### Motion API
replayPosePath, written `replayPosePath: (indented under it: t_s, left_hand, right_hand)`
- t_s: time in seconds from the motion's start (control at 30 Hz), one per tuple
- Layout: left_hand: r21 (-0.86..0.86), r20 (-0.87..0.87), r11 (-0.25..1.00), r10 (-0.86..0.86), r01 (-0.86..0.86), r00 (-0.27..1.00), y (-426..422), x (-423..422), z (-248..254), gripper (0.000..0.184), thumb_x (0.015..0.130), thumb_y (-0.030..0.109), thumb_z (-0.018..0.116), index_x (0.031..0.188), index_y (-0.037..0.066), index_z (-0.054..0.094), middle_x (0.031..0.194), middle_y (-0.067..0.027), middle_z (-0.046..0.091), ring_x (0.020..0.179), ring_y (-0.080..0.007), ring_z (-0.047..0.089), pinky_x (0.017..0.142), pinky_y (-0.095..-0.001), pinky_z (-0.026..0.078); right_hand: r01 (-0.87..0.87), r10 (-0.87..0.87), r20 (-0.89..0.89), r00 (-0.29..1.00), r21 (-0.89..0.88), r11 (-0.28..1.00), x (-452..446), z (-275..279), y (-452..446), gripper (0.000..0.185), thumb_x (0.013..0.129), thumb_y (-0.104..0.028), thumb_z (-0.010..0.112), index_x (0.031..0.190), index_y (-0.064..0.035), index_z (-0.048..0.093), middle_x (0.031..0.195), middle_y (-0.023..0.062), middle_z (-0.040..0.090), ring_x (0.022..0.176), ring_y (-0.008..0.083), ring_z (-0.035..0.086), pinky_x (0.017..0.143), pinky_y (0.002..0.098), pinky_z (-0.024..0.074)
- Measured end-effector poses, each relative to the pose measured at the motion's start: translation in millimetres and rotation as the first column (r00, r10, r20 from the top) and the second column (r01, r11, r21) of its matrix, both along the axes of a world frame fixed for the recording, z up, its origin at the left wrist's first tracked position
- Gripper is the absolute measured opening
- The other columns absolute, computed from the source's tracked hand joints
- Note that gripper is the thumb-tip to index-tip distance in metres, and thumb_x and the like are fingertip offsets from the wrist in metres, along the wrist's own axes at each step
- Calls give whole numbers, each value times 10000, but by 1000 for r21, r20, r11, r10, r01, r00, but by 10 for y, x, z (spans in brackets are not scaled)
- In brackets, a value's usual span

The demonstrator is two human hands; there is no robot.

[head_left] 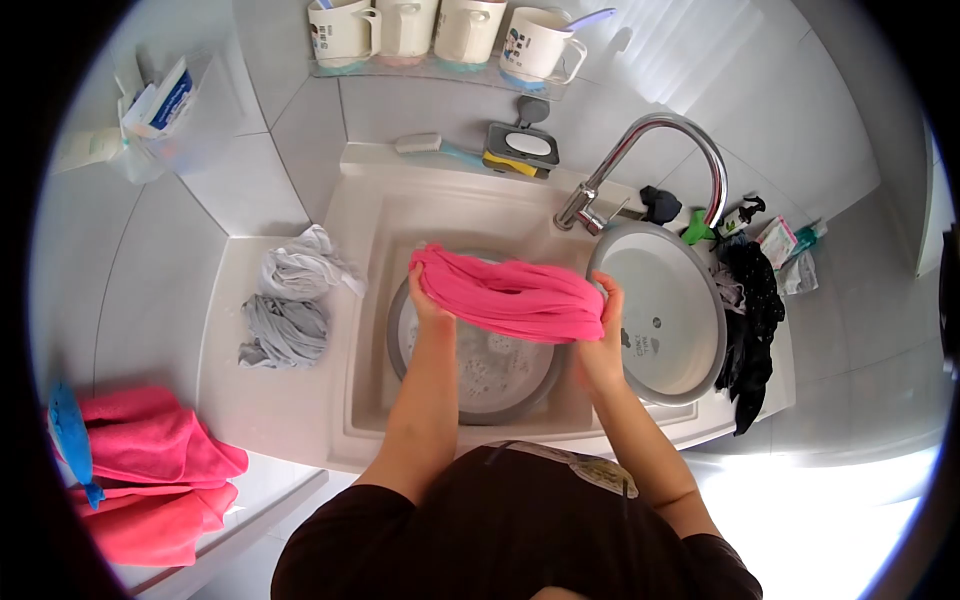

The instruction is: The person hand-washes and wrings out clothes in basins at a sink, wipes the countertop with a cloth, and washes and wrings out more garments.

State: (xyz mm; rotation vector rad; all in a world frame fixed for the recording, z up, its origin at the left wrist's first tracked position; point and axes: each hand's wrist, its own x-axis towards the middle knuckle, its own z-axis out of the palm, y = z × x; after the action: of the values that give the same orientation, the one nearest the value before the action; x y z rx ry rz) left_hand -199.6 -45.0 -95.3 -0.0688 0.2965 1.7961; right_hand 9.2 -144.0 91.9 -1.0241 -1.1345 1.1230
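A bright pink cloth garment (510,290) is stretched lengthwise between my two hands, gathered into thick folds. My left hand (430,297) grips its left end, and my right hand (606,330) is closed around the right end. Beneath the cloth, a grey-rimmed basin (545,390) sits in the sink (375,200) with sudsy water in it. To the right stands a second basin (700,275) holding clearer water, close to my right hand. The exact kind of garment cannot be made out.
A chrome faucet (690,125) arches over the right basin. Wrung grey clothes (285,325) lie on the left ledge, and black clothes (755,310) at the right. A soap dish (522,145) and brush (420,144) rest behind the sink. Cups (470,35) stand on a shelf above.
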Motion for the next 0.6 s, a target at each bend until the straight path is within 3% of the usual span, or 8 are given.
replayPosePath:
  t_s: [0.07,0.13,0.2,0.3,0.37,0.5,0.57,0.6]
  left_hand:
    - [71,17,996,-48,47,999,-49,-61,133,422,872,366,513,1168,67,544,1202,-119,580,1135,-319,537,1015,-461,406]
    - [139,30,986,-96,91,995,-113,-64,417,400,852,334,530,1151,69,541,1217,-112,573,1149,-315,534,1021,-453,407]
    - [132,97,990,30,-43,995,-76,36,754,353,847,328,526,1087,70,545,1175,-120,583,1115,-310,548,1030,-448,394]
    - [187,254,981,-2,-47,967,171,36,595,320,849,319,518,1039,66,562,1103,-117,601,1081,-304,550,1043,-471,375]
    - [252,166,967,-24,-19,986,266,52,533,306,851,314,511,1023,68,571,1078,-110,607,1062,-302,550,1045,-477,371]
    - [361,43,930,-97,75,994,341,212,630,292,862,319,489,981,74,595,1025,-95,622,1018,-290,551,1020,-474,385]
    - [377,46,922,-114,88,992,320,316,736,307,866,329,480,991,72,593,1026,-103,620,1010,-290,553,1000,-466,397]
    - [393,57,915,-123,91,991,304,363,787,322,870,340,471,1000,71,590,1028,-112,619,1002,-291,555,980,-457,409]
  right_hand:
    - [-3,6,96,995,-27,1000,169,-104,-41,481,857,-45,628,1273,-43,389,1137,73,526,1078,161,497,939,293,410]
    - [-226,286,379,880,-195,954,357,-276,-99,557,814,-62,683,1301,-32,416,1177,96,516,1108,187,491,952,308,407]
    - [-208,263,466,845,-168,964,431,-613,-205,538,793,-62,705,1268,-42,451,1215,102,499,1097,203,511,940,309,418]
    - [-234,301,628,718,-190,953,407,-800,-255,611,771,-63,735,1294,-100,421,1307,120,450,1114,255,535,939,353,448]
    - [-376,441,-81,894,-670,640,272,-654,-319,621,783,-63,735,1297,-154,399,1263,83,486,1137,234,546,949,393,461]
    - [-667,578,-376,724,-593,450,378,-1081,-280,679,804,-207,751,1338,-177,331,1367,132,403,1237,313,473,976,539,430]
    - [-863,471,-752,461,-255,437,282,-1213,-287,781,816,-546,647,1407,-186,285,1445,178,333,1312,348,385,1021,609,346]
    - [-861,469,-755,459,-247,445,211,-1244,-257,781,816,-546,647,1407,-186,285,1445,178,333,1312,348,385,1021,609,346]
